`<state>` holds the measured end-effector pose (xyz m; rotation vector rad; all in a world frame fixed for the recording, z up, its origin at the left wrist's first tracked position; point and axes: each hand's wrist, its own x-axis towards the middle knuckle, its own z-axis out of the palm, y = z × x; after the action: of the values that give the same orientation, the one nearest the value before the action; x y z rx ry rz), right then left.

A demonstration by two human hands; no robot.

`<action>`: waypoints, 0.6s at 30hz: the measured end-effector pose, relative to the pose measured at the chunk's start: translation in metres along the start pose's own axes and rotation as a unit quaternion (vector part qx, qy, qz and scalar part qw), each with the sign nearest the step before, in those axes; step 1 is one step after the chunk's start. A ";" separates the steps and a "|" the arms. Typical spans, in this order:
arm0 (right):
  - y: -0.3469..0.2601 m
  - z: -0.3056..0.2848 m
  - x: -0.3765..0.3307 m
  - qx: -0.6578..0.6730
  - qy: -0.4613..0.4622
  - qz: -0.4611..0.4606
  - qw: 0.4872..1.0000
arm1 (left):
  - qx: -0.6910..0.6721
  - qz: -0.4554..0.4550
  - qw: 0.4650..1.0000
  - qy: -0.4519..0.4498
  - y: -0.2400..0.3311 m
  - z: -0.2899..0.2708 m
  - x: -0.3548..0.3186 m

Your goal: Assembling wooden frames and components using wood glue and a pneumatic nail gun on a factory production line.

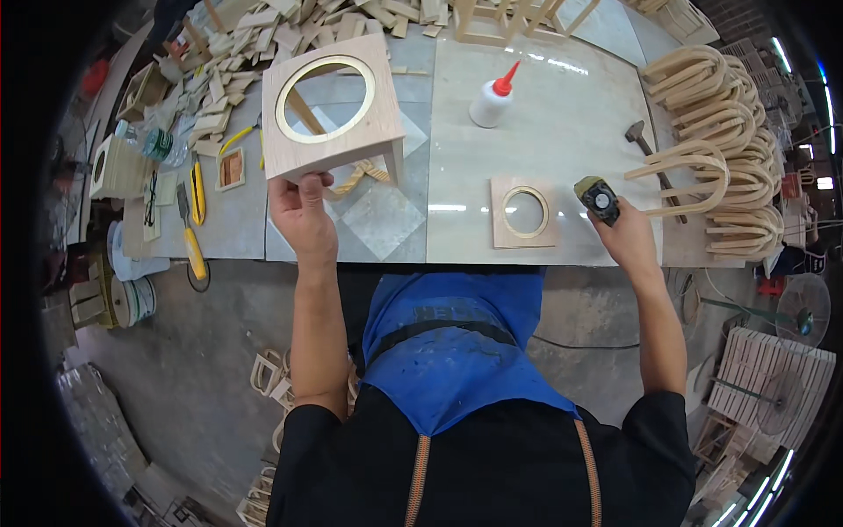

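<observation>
Supporting the wooden stand (383,105)

My left grip (303,206) is pinching its near edge above the tabletop (553,105); my right grip (629,233) is clasping a dark tool (597,199) beside the square panel (500,239). I'm judging that good handling means supporting the stand firmly, leaving its pale ring (281,112) unpressed.

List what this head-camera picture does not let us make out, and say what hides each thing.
All in the head view:
Left hand: some fingertips, hidden by the wooden stand it holds.
Right hand: some fingertips, behind the black-and-yellow tool it grips.
Hammer: parts of its handle, covered by the bent wooden loop.
Wooden frames: upper parts, cut off by the picture's top edge.
</observation>
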<state>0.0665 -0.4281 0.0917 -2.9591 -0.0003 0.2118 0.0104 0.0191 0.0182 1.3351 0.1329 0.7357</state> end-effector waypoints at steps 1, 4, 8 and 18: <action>0.009 0.008 0.004 -0.024 0.003 0.020 1.000 | 0.022 -0.025 0.999 -0.012 -0.004 0.003 -0.003; 0.022 0.030 0.017 -0.033 0.034 0.032 0.998 | 0.064 -0.071 0.994 -0.052 -0.022 0.005 -0.017; 0.012 0.045 0.042 -0.038 0.056 0.041 0.997 | 0.106 -0.088 0.990 -0.016 -0.005 0.012 -0.029; 0.042 0.069 0.063 0.097 0.098 -0.104 0.985 | -0.011 -0.028 0.922 0.385 0.111 -0.128 -0.081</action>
<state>0.1183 -0.4568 0.0086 -2.7471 -0.2479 -0.1026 -0.1601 0.0862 0.0598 0.9504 0.7854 1.1777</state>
